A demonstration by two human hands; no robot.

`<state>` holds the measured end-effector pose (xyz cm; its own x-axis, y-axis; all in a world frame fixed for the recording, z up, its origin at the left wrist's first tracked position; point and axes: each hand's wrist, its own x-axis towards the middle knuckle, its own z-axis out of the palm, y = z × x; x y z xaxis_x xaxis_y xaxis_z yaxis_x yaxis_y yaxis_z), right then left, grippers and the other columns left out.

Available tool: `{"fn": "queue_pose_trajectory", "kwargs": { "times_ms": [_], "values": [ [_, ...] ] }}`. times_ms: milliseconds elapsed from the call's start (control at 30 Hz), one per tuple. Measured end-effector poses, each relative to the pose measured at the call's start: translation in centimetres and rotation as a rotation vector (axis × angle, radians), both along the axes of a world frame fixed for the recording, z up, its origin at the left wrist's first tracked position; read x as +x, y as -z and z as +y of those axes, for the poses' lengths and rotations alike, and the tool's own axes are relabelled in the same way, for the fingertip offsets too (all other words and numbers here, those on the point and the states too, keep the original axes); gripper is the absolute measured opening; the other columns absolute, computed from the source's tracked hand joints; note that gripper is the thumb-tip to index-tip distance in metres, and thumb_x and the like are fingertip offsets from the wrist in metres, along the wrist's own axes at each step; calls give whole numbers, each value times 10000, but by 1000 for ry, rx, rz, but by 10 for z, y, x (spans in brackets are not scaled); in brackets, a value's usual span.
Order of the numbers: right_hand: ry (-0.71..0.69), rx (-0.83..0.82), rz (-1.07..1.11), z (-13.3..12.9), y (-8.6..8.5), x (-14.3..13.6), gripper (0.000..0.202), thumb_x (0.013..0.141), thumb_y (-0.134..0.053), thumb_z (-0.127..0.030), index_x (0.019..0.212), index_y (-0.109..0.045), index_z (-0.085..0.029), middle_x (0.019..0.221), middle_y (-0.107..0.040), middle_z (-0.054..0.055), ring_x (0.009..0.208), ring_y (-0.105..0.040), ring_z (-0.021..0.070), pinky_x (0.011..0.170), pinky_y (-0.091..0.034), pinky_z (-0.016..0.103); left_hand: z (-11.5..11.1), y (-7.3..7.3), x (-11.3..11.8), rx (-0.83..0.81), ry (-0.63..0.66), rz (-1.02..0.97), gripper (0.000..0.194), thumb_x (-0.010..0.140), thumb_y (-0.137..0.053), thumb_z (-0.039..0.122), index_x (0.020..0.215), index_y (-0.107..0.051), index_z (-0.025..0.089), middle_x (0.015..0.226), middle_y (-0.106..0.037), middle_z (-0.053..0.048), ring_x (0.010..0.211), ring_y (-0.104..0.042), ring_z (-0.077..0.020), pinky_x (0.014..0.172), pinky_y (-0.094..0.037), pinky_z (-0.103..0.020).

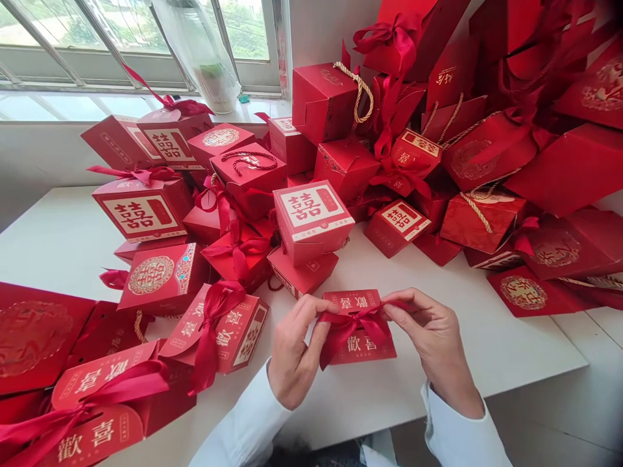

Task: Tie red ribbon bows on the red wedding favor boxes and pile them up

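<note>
A small red gift box (357,355) with white Chinese characters stands near the front of the white table. Across its top lies a dark red satin ribbon (359,319) tied in a bow. My left hand (298,344) pinches the bow's left loop between thumb and fingers. On the other side, my right hand (435,340) grips the right part of the same ribbon, thumb against forefinger. Both hands hold the ribbon out to the sides, just above the box. Long tails of ribbon hang over the box's front.
Many red gift boxes crowd the white table (457,363). A light red box (314,220) is stacked behind my hands, and a ribboned box (219,331) lies to the left. A large heap (487,149) rises at the right. A plastic-wrapped cup (214,78) stands on the windowsill.
</note>
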<state>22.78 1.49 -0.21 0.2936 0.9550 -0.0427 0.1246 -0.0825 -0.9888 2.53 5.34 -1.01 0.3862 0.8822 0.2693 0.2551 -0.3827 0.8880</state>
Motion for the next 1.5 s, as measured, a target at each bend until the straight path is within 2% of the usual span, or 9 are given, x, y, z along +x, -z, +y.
{"fn": "queue_pose_trajectory", "kwargs": {
  "times_ms": [233,367,533,633,733,833,967,1267,1500],
  "values": [
    [-6,26,-109,15,-8,-11,140,812,-660,-347,783,-672,-210,737,-668,-5,663,-611,127,628,-502,220,-2,-16,2,-2,117,-58,262,864,-434,185,1084,-576,198,1090,-541,-62,1004,-518,-204,848,-404,-309],
    [54,48,-237,21,-5,-16,136,829,-627,-337,844,-660,-206,712,-654,-4,605,-587,125,608,-494,247,2,-20,14,58,87,30,139,884,-512,164,985,-605,183,960,-620,-43,912,-520,-186,829,-419,-310],
    [210,156,-350,7,-6,-4,217,823,-646,-290,1022,-581,-230,864,-637,10,755,-620,147,690,-510,269,3,-15,22,142,90,108,97,874,-556,112,893,-626,176,849,-638,-40,851,-498,-183,773,-439,-299],
    [20,246,-507,-12,-9,7,88,832,-656,-253,896,-597,-236,858,-605,7,773,-590,142,696,-481,263,3,-13,19,133,73,107,102,878,-556,101,896,-622,177,861,-646,-36,852,-502,-178,779,-440,-300],
    [-176,329,-640,-29,-12,9,208,813,-687,-251,992,-582,-236,919,-570,28,825,-561,159,707,-469,273,3,-12,18,126,77,96,107,877,-560,96,896,-624,180,853,-650,-31,845,-501,-175,770,-440,-297],
    [-156,354,-716,-34,-10,5,298,798,-702,-267,1045,-544,-218,955,-544,51,868,-543,182,728,-468,293,4,-11,18,131,75,92,118,878,-556,91,892,-625,186,840,-652,-27,838,-505,-178,770,-439,-303],
    [-169,314,-821,-28,-7,1,116,814,-676,-206,879,-582,-222,902,-533,41,867,-516,185,711,-445,289,5,-13,19,135,78,102,122,882,-550,95,901,-624,191,850,-658,-29,844,-509,-182,766,-447,-299],
    [-253,244,-208,-15,-13,2,103,830,-648,-207,768,-571,-235,886,-567,24,827,-550,164,678,-467,271,3,-10,17,114,89,106,155,902,-503,81,927,-615,184,881,-664,-32,859,-518,-174,757,-452,-280],
    [-339,306,-418,-21,-12,5,168,819,-636,-235,715,-505,-224,893,-560,48,902,-513,212,718,-471,337,3,-10,18,101,51,120,150,910,-496,100,899,-619,186,864,-670,-27,829,-524,-167,756,-458,-287]
  ]
}}
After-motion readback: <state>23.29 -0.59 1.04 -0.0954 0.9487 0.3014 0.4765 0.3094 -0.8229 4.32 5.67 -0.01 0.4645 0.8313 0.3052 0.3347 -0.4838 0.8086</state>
